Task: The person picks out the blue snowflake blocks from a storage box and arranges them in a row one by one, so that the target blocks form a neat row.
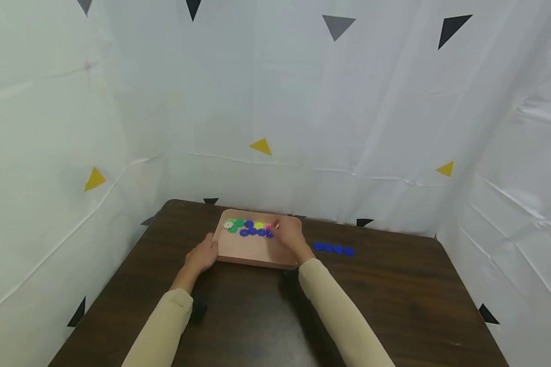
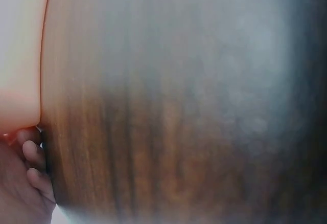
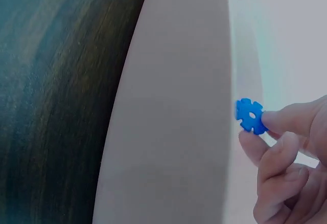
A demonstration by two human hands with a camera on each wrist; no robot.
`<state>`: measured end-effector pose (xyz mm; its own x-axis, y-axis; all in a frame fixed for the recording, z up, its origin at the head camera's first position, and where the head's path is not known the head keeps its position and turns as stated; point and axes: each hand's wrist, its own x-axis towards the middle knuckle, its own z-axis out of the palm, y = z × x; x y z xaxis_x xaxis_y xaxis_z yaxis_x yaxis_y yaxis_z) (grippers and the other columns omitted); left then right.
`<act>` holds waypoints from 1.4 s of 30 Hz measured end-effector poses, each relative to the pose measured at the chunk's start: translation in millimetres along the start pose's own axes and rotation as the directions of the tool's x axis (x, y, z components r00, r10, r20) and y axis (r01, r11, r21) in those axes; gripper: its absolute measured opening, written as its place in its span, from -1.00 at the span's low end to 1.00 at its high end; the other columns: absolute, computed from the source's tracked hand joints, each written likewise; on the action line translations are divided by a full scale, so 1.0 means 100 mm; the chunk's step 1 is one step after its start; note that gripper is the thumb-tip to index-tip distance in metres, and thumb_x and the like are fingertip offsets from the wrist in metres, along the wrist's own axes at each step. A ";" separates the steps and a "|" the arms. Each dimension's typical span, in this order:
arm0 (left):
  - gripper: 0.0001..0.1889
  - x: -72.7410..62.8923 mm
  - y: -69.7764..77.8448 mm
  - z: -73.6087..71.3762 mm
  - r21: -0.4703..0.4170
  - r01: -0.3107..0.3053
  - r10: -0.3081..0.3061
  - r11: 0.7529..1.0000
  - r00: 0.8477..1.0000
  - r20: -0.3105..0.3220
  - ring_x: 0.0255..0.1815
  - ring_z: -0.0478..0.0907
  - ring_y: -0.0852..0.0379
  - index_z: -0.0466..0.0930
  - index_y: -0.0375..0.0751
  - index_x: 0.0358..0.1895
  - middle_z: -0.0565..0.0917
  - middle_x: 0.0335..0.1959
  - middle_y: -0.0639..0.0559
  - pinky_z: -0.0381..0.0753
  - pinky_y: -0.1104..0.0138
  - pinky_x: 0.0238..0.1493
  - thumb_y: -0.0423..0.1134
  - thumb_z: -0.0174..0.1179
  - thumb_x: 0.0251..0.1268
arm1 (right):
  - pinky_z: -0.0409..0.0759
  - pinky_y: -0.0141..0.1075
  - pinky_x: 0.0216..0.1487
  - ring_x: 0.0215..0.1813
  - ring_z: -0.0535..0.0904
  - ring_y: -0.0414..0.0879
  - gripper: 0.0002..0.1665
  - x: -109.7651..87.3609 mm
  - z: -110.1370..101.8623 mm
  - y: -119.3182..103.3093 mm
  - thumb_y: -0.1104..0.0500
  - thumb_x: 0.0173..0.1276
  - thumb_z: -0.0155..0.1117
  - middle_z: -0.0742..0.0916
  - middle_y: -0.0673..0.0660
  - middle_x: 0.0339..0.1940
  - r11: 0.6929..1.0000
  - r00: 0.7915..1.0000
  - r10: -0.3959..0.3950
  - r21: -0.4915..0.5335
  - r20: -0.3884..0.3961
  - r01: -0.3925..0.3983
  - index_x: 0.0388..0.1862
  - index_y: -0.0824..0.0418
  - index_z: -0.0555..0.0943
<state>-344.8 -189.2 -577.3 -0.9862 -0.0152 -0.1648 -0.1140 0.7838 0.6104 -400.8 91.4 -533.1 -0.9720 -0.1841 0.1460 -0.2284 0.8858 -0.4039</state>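
My left hand (image 1: 203, 253) grips the left edge of a shallow pink tray (image 1: 248, 250); in the left wrist view its curled fingers (image 2: 34, 155) show under the tray's corner. Over the tray's right part, my right hand (image 1: 288, 235) pinches a blue notched disc (image 3: 250, 115) between thumb and forefinger. A row of blue notched discs (image 1: 252, 232) lies in the tray, its right end at the right fingertips. Just behind are a white disc (image 1: 228, 225), green discs (image 1: 239, 223), a yellow disc (image 1: 258, 225) and a pink piece (image 1: 268, 227), partly covered by the hand.
To the right of the tray, a joined row of blue discs (image 1: 333, 248) lies on the dark wooden table (image 1: 395, 290). A white curtain (image 1: 303, 102) with coloured triangles hangs behind the table and along both sides.
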 end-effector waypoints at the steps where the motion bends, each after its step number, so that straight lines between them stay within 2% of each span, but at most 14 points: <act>1: -0.43 -0.01 0.00 0.00 -0.004 0.004 -0.004 1.000 1.000 0.002 0.17 0.55 -0.31 0.17 -0.26 0.59 0.56 0.39 -0.36 0.37 -0.33 0.33 -0.01 -0.39 0.75 | 0.63 -0.10 0.14 -0.17 0.66 -0.07 -0.82 -0.03 -0.01 -0.01 0.08 0.57 0.35 0.85 0.01 -0.27 1.000 1.000 -0.003 0.000 0.011 0.003 -0.23 0.11 0.77; 4: -0.42 -0.02 -0.01 0.02 -0.010 0.006 -0.006 1.000 1.000 0.004 0.24 0.55 -0.35 0.16 -0.26 0.60 0.54 0.41 -0.38 0.35 -0.36 0.36 -0.02 -0.39 0.75 | 0.64 -0.11 0.04 -0.23 0.63 -0.07 -0.78 -0.10 -0.06 -0.05 0.05 0.56 0.38 0.83 0.01 -0.33 1.000 0.999 -0.006 0.021 0.034 0.005 -0.29 0.10 0.77; 7: -0.41 -0.03 -0.01 0.02 -0.008 0.004 -0.004 1.000 1.000 0.003 0.29 0.55 -0.37 0.14 -0.27 0.62 0.52 0.45 -0.39 0.34 -0.37 0.38 -0.01 -0.40 0.75 | 0.68 -0.18 -0.11 -0.28 0.63 -0.10 -0.78 -0.16 -0.10 -0.07 0.06 0.56 0.40 0.81 0.02 -0.34 0.994 0.999 0.003 0.108 0.052 -0.009 -0.30 0.13 0.78; 10: -0.40 -0.02 -0.02 0.02 -0.003 0.000 0.000 1.000 1.000 0.001 0.28 0.56 -0.37 0.13 -0.27 0.62 0.52 0.45 -0.39 0.36 -0.36 0.37 -0.01 -0.40 0.75 | 0.71 -0.23 -0.21 -0.30 0.68 -0.11 -0.79 -0.21 -0.14 -0.06 0.11 0.57 0.38 0.83 0.05 -0.31 0.976 0.998 -0.002 0.218 0.056 -0.010 -0.27 0.18 0.79; 15: -0.41 -0.01 -0.01 0.01 0.003 -0.004 0.004 1.000 1.000 -0.002 0.23 0.56 -0.34 0.13 -0.28 0.62 0.52 0.44 -0.40 0.39 -0.34 0.35 -0.02 -0.39 0.76 | 0.67 -0.25 -0.31 -0.25 0.76 0.07 -0.76 -0.28 -0.19 0.01 0.19 0.60 0.32 0.84 0.15 -0.30 0.930 0.998 -0.030 0.367 0.059 0.006 -0.26 0.28 0.78; 18: -0.41 -0.01 0.00 0.01 0.006 -0.002 0.002 1.000 1.000 -0.003 0.21 0.56 -0.33 0.12 -0.28 0.62 0.52 0.44 -0.40 0.39 -0.33 0.35 -0.01 -0.39 0.76 | 0.60 -0.27 -0.39 -0.30 0.71 0.09 -0.76 -0.30 -0.21 0.07 0.16 0.63 0.29 0.83 0.15 -0.30 0.912 0.997 -0.004 0.410 0.076 -0.028 -0.23 0.26 0.76; 22: -0.41 0.00 0.03 0.02 0.003 0.003 -0.003 1.000 1.000 0.000 0.21 0.56 -0.32 0.13 -0.28 0.62 0.52 0.44 -0.40 0.39 -0.32 0.35 -0.01 -0.38 0.77 | 0.57 -0.30 -0.45 -0.40 0.62 -0.01 -0.80 -0.36 -0.23 0.13 0.11 0.65 0.27 0.84 0.15 -0.26 0.894 0.993 0.069 0.436 0.097 -0.105 -0.09 0.21 0.71; 26: -0.41 0.01 0.04 0.03 -0.008 0.003 -0.003 1.000 1.000 0.002 0.24 0.55 -0.33 0.14 -0.27 0.61 0.51 0.45 -0.39 0.37 -0.34 0.37 0.00 -0.38 0.77 | 0.61 -0.32 -0.42 -0.42 0.62 -0.07 -0.79 -0.40 -0.27 0.19 0.10 0.65 0.27 0.86 0.21 -0.19 0.872 0.990 0.115 0.469 0.082 -0.140 0.02 0.23 0.68; 31: -0.41 0.00 0.05 0.03 -0.009 0.001 -0.001 1.000 1.000 -0.002 0.28 0.55 -0.36 0.13 -0.26 0.62 0.50 0.47 -0.39 0.35 -0.36 0.39 0.00 -0.39 0.77 | 0.61 -0.34 -0.41 -0.44 0.61 -0.09 -0.76 -0.44 -0.31 0.25 0.11 0.66 0.26 0.87 0.29 -0.11 0.845 0.987 0.146 0.510 0.066 -0.159 0.07 0.26 0.66; 34: -0.41 0.00 0.04 0.03 -0.008 -0.007 0.007 1.000 1.000 -0.003 0.26 0.56 -0.36 0.14 -0.26 0.62 0.51 0.45 -0.39 0.36 -0.35 0.37 -0.01 -0.39 0.77 | 0.65 -0.32 -0.37 -0.39 0.64 0.01 -0.75 -0.48 -0.34 0.27 0.11 0.66 0.26 0.86 0.31 -0.08 0.828 0.986 0.158 0.536 0.055 -0.163 0.07 0.27 0.68; 40: -0.42 0.01 0.04 0.03 -0.010 -0.010 0.010 1.000 1.000 -0.002 0.18 0.57 -0.31 0.16 -0.27 0.60 0.54 0.41 -0.37 0.39 -0.34 0.34 -0.01 -0.40 0.76 | 0.71 -0.30 -0.30 -0.15 0.73 0.33 -0.73 -0.56 -0.37 0.33 0.12 0.64 0.28 0.86 0.31 -0.09 0.796 0.986 0.168 0.588 0.010 -0.142 0.07 0.32 0.68; 42: -0.42 0.02 0.04 0.03 -0.009 -0.011 0.011 1.000 1.000 -0.003 0.18 0.57 -0.31 0.16 -0.27 0.60 0.54 0.41 -0.37 0.39 -0.34 0.34 -0.01 -0.40 0.77 | 0.70 -0.31 -0.30 -0.17 0.72 0.32 -0.73 -0.57 -0.37 0.37 0.12 0.64 0.28 0.86 0.32 -0.10 0.792 0.985 0.171 0.597 -0.011 -0.131 0.06 0.33 0.67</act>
<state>-346.6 -184.2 -578.0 -0.9877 -0.0083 -0.1562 -0.1045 0.7781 0.6193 -351.7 150.3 -522.5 -0.9961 -0.0255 0.0846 -0.0866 0.4714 -0.8777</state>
